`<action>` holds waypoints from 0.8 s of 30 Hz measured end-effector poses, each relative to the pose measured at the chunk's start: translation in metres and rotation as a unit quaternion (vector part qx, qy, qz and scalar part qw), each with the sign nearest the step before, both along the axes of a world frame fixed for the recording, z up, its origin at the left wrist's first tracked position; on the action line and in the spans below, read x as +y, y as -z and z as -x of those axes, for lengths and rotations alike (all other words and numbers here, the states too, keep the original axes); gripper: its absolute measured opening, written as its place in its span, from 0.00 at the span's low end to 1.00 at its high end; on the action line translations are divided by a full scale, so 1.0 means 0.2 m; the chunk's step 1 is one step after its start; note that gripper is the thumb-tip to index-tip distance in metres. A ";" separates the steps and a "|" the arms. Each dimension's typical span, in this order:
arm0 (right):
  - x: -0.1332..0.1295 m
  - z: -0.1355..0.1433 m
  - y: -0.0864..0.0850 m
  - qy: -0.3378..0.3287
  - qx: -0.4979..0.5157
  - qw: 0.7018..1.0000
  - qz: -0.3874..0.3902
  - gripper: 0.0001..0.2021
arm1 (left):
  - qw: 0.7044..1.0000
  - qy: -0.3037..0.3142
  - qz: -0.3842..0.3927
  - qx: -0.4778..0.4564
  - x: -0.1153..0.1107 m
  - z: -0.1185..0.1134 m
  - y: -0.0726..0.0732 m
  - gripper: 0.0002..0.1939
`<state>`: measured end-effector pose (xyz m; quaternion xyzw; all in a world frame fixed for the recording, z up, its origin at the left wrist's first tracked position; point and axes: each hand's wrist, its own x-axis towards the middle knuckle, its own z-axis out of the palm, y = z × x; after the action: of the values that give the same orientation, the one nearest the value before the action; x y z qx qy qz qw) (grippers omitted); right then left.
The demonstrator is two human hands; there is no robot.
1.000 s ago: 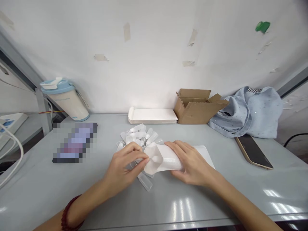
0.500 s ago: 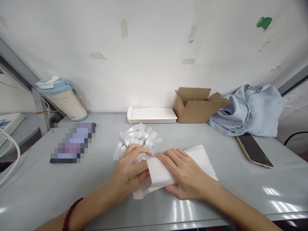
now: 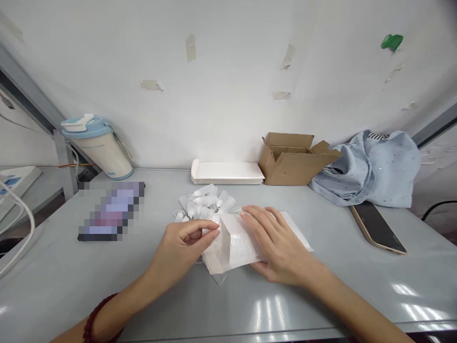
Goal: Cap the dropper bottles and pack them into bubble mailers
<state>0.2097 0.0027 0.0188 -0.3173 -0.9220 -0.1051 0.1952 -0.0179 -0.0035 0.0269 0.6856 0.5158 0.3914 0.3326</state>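
A white bubble mailer point(image 3: 243, 245) lies tilted above the grey table, its flap turned toward the left. My right hand point(image 3: 276, 245) grips its body, fingers across the top and thumb underneath. At the flap's upper corner my left hand point(image 3: 191, 240) is closed in a pinch on the edge; whether a thin strip is between the fingertips too is hard to make out. Clear film point(image 3: 219, 277) sticks out below the flap. Just behind the mailer lies a pile of small translucent dropper bottles point(image 3: 205, 200), partly covered by the mailer and left hand.
A stack of white mailers point(image 3: 228, 170) and an open cardboard box point(image 3: 294, 166) stand against the wall. Right of them are a light-blue cloth bag point(image 3: 385, 166) and a phone point(image 3: 378, 228). On the left are a tumbler point(image 3: 102, 150) and a blurred-out phone point(image 3: 114, 212).
My left hand has drawn back from the mailer's opening and now pinches the flap's edge. The flap has spread out more, and clear film shows below it.
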 end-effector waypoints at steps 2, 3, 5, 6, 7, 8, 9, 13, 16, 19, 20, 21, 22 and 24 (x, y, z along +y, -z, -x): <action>-0.02 0.02 0.02 0.019 -0.021 0.997 -0.072 0.24 | 0.998 -0.012 0.046 -0.047 0.00 0.00 -0.01 0.07; -0.02 0.03 0.03 0.020 -0.030 0.995 -0.096 0.22 | 0.996 -0.010 0.055 -0.069 0.00 0.00 -0.02 0.08; -0.03 0.05 0.04 0.019 -0.034 0.993 -0.112 0.19 | 0.994 0.004 0.047 -0.100 -0.01 0.00 -0.02 0.11; -0.03 0.05 0.04 0.019 -0.028 0.993 -0.111 0.19 | 0.994 0.014 0.030 -0.108 -0.02 -0.01 -0.01 0.13; -0.03 0.04 0.04 0.023 -0.017 0.994 -0.109 0.19 | 0.994 0.025 0.007 -0.110 -0.03 -0.01 0.00 0.15; -0.03 0.04 0.03 0.030 -0.005 0.994 -0.108 0.20 | 0.993 0.036 -0.024 -0.106 -0.04 0.00 0.02 0.17; -0.02 0.03 0.03 0.037 0.005 0.993 -0.109 0.21 | 0.992 0.046 -0.060 -0.097 -0.05 0.00 0.04 0.18; -0.02 0.02 0.02 0.052 0.026 0.993 -0.103 0.23 | 0.979 0.070 -0.187 -0.034 -0.06 0.00 0.11 0.23; -0.02 0.02 0.02 0.031 0.038 0.995 -0.090 0.21 | 0.954 0.102 -0.276 0.046 -0.05 -0.02 0.12 0.26; -0.04 0.03 0.01 0.001 0.052 0.994 -0.098 0.19 | 0.906 0.154 -0.363 0.154 -0.03 -0.04 0.12 0.24; -0.04 0.03 0.00 -0.003 0.055 0.993 -0.105 0.18 | 0.888 0.164 -0.388 0.182 -0.03 -0.04 0.13 0.23; -0.05 0.04 0.00 -0.005 0.059 0.992 -0.112 0.17 | 0.871 0.169 -0.411 0.208 -0.03 -0.04 0.13 0.23; -0.06 0.04 -0.01 -0.007 0.063 0.991 -0.119 0.16 | 0.855 0.165 -0.434 0.229 -0.02 -0.04 0.13 0.22; -0.06 0.03 -0.01 -0.007 0.077 0.988 -0.131 0.15 | 0.828 0.148 -0.478 0.253 -0.01 -0.05 0.12 0.20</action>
<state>0.2033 -0.0102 0.0212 -0.2902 -0.8846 -0.1988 0.3062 -0.0083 -0.0064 0.0031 0.9019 0.2233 0.3480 -0.1246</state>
